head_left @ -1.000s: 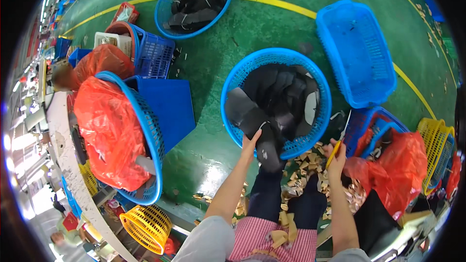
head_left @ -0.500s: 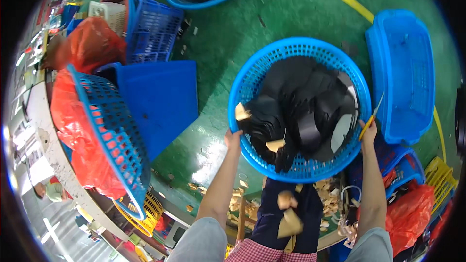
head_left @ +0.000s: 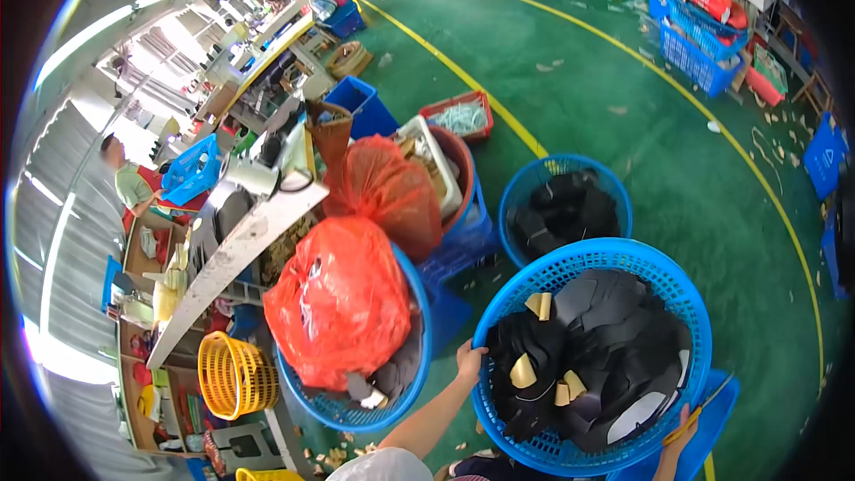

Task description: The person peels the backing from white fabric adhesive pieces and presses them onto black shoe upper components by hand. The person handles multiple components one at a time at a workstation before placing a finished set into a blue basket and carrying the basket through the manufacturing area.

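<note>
A round blue plastic basket [head_left: 588,249] is held up in front of me, filled with black sheet cut-outs [head_left: 614,338], some curved and stacked. Several tan scraps [head_left: 524,371] lie on top of them at the left. My left hand [head_left: 470,361] is closed on the basket's left rim. At its lower right rim, my right hand [head_left: 684,428] is closed and also holds yellow-handled scissors [head_left: 699,411], blades pointing up and away to the right. The far side of this basket overlaps a second blue basket [head_left: 570,160] of black pieces on the floor.
On the left stands a blue basket [head_left: 419,383] with a red plastic bag [head_left: 343,303]; a darker red bag [head_left: 392,187] is behind it. A yellow basket [head_left: 236,376] sits near a white ledge [head_left: 240,258]. A blue tub [head_left: 721,396] is at lower right. Far left, a person [head_left: 134,178] works.
My view has swung up, bringing more of the workshop into sight. The held basket sits lower right in view, close to the floor basket. More tan scraps show in it; both hands keep their grip.
</note>
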Demonstrator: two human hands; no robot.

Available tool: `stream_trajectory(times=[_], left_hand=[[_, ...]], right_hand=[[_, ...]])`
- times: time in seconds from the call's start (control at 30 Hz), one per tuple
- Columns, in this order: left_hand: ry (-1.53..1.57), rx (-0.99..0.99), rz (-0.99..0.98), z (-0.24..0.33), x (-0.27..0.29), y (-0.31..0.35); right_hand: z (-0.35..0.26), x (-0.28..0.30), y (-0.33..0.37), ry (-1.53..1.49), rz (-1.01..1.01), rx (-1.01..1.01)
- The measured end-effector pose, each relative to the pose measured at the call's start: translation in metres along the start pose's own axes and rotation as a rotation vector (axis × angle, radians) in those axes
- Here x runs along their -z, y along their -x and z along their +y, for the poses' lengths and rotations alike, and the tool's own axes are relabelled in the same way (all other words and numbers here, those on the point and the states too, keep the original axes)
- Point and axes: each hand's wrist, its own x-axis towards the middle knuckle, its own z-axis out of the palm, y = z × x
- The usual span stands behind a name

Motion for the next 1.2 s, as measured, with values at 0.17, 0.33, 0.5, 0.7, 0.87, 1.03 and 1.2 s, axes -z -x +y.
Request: stream_trajectory(times=[0.17,0.33,0.5,0.7,0.87,1.03,1.2], left_hand=[[0.21,0.009,0.127,0.072,-0.051,-0.028],[0.266,0.034,0.258,0.094,-0.1,-0.099],[0.325,0.058,0.345,0.077,-0.13,-0.185],[0.268,0.046,0.319,0.02,-0.148,-0.255],[0.389,0.328,0.026,0.053,-0.149,-0.275],[0.827,0.162,-0.077,0.008,-0.154,-0.28],[0.782,0.212,-0.031,-0.002,-0.153,-0.299]], right_hand=[[-0.072,-0.131,-0.105,-0.278,-0.028,0.022],[-0.078,-0.26,-0.215,0.001,-0.155,0.018],[-0.029,-0.386,-0.298,0.049,-0.194,0.05],[0.033,-0.46,-0.371,0.296,-0.424,-0.033],[0.021,-0.519,-0.425,0.171,-0.618,-0.265],[0.057,-0.578,-0.5,0.321,-0.952,-0.721],[0.092,-0.596,-0.488,-0.069,-1.081,-0.645]])
